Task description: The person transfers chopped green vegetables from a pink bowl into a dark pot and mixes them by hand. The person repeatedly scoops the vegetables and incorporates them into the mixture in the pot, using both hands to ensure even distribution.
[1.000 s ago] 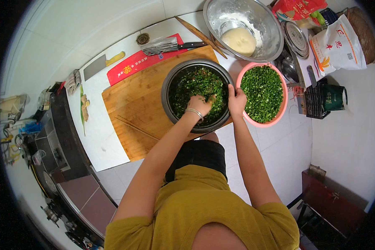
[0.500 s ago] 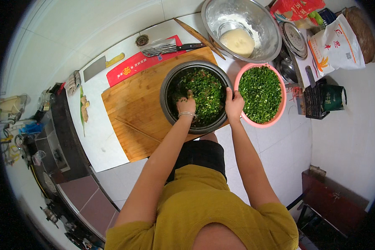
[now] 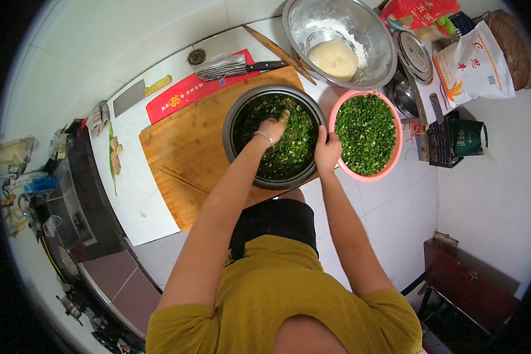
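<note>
A dark metal pot (image 3: 237, 118) full of chopped green filling (image 3: 295, 150) stands on a wooden cutting board (image 3: 189, 147). My left hand (image 3: 272, 127), with a bracelet at the wrist, is down in the greens, fingers buried in the mix. My right hand (image 3: 326, 152) grips the pot's right rim. Right beside it sits a pink bowl (image 3: 389, 171) heaped with chopped green herbs (image 3: 366, 133).
A steel bowl (image 3: 369, 29) holding a lump of dough (image 3: 334, 59) stands behind. A cleaver (image 3: 133, 95), a red mat (image 3: 186, 94), a knife (image 3: 230, 68), a rolling pin (image 3: 274, 46), chopsticks (image 3: 183, 180), a white flour bag (image 3: 472, 68) and pot lids (image 3: 413, 53) surround the board. A dark cabinet (image 3: 76, 212) is at left.
My left hand has moved farther back into the pot, stirring through the greens. My right hand has stayed on the pot's rim.
</note>
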Motion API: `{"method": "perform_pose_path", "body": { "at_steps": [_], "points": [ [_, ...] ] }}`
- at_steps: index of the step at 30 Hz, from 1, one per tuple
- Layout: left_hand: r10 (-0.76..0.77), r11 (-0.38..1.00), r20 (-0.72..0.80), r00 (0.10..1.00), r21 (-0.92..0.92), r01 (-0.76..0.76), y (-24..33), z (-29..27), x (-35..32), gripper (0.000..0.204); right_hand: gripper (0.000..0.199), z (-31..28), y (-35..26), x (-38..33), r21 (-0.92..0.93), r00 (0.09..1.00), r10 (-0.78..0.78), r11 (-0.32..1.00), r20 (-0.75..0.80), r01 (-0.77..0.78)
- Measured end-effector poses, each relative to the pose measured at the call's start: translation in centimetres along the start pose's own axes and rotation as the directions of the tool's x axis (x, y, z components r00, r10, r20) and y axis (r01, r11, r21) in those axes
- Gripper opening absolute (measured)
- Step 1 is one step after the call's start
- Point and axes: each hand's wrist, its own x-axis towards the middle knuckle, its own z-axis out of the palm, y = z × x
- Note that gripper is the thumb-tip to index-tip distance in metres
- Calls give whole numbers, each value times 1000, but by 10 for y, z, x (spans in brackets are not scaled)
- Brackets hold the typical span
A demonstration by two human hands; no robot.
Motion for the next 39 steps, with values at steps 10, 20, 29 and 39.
{"method": "perform_pose_path", "body": {
  "at_steps": [10, 20, 29, 39],
  "points": [
    [-377, 923, 183, 908, -5, 384, 85, -130, -147, 51, 46, -14, 21, -28, 295, 991, 35, 953, 133, -73],
    [-502, 704, 110, 858, -524, 479, 71, -111, -83, 29, 47, 10, -16, 39, 20, 986, -38, 999, 161, 35],
    [-118, 988, -81, 990, -112, 109, 76, -102, -93, 40, 47, 8, -3, 28, 30, 995, 29, 999, 100, -32],
    [-446, 864, 7, 895, -257, 433, 83, -116, -148, 45, 42, 0, -12, 19, 62, 995, 23, 998, 94, -29]
  ]
}}
